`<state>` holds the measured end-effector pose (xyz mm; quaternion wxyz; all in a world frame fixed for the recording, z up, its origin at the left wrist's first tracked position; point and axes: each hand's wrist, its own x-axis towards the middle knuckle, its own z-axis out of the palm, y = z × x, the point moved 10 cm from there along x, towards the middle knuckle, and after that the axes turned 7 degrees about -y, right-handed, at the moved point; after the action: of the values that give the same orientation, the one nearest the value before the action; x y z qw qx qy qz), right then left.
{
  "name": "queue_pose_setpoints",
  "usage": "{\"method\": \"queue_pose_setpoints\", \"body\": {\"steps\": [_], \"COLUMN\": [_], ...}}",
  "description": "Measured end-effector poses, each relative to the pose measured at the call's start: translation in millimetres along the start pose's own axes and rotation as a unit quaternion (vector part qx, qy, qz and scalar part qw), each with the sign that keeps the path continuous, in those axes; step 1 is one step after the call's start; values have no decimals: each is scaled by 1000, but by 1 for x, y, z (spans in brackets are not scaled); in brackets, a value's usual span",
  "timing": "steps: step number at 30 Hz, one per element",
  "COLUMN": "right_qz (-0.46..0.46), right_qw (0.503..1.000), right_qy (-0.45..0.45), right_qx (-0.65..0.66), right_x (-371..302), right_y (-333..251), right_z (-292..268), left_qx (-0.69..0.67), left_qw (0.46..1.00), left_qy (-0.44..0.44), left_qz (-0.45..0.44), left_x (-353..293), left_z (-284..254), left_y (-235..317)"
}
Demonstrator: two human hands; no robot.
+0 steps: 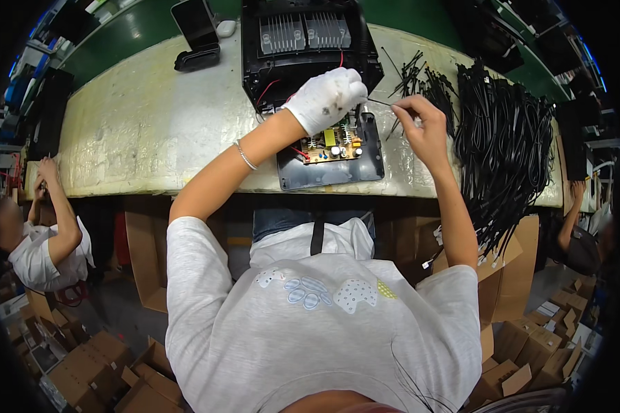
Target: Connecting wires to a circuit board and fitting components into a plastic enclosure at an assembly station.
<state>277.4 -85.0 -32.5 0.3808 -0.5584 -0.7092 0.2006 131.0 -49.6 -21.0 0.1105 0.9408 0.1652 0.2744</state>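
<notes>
A thin black cable tie [379, 102] spans both pinching hands: gloved left hand [326, 98], bare right hand [420, 125]; beneath lies an open black casing [331, 172] holding a circuit board [332, 146].

A thin black cable tie [379, 102] runs level between the fingertips of both hands. Just below the fingers, a black open casing [331, 148] lies flat, its yellow circuit board [329, 146] exposed.
</notes>
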Motion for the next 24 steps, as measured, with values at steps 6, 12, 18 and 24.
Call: {"method": "queue_pose_setpoints", "body": {"steps": [6,12,18,24], "right_qz": [-23,-108,-198,-234], "right_qw": [994,965,880,865], "right_qy": [-103,-198,-243,-237], "right_qx": [-11,-131,-355,-377], "right_x": [7,24,20,8], "right_y": [-1,-19,-31,-17], "right_z": [14,34,41,53], "left_qx": [-355,-419,-389,-334], "left_qw": [862,811,815,844], "left_qy": [6,69,54,9], "left_qz": [-362,-402,-426,-420], "left_x": [-23,-25,-29,-30], "left_z": [52,74,61,58], "left_y": [-59,-63,-63,-61]}}
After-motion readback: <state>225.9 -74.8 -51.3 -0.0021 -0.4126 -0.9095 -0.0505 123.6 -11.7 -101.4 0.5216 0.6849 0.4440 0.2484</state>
